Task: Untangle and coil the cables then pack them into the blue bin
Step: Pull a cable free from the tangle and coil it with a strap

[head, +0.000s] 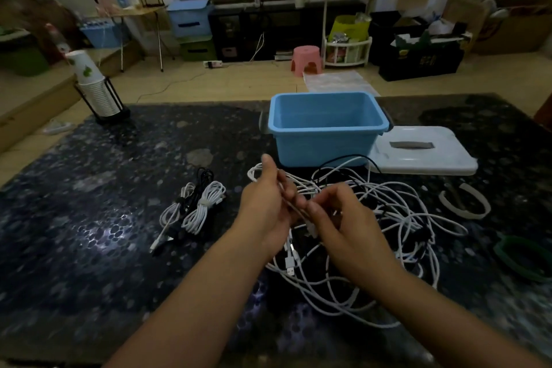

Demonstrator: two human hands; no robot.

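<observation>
Both hands are working over a dark, speckled surface [89,218] just in front of the blue bin [325,128], which is standing open with nothing visible inside it. The left hand [265,206] is holding a gathered bunch of white cable strands, its fingers [286,188] curling around them with the loop's far end poking out beyond the thumb. The right hand [340,215] is meeting it from the right, its fingers [316,209] pinching a white strand just beside the left hand's fingertips. Beneath and to the right of the hands, the tangled cables [397,218], mostly white with some black ones mixed in, are sprawling in loose overlapping loops, with USB plugs [289,263] hanging down near the left wrist. To the left of the hands, well apart from the tangle, the coiled cables [197,206] are lying side by side as tied bundles, white ones with a black one between them. The white lid [424,149] is lying flat, touching the bin's right side. Near the surface's right edge a white strap [466,200] and a green strap [519,260] are lying curled, and a stack of paper cups [95,89] is leaning in a black holder at the far left corner.
</observation>
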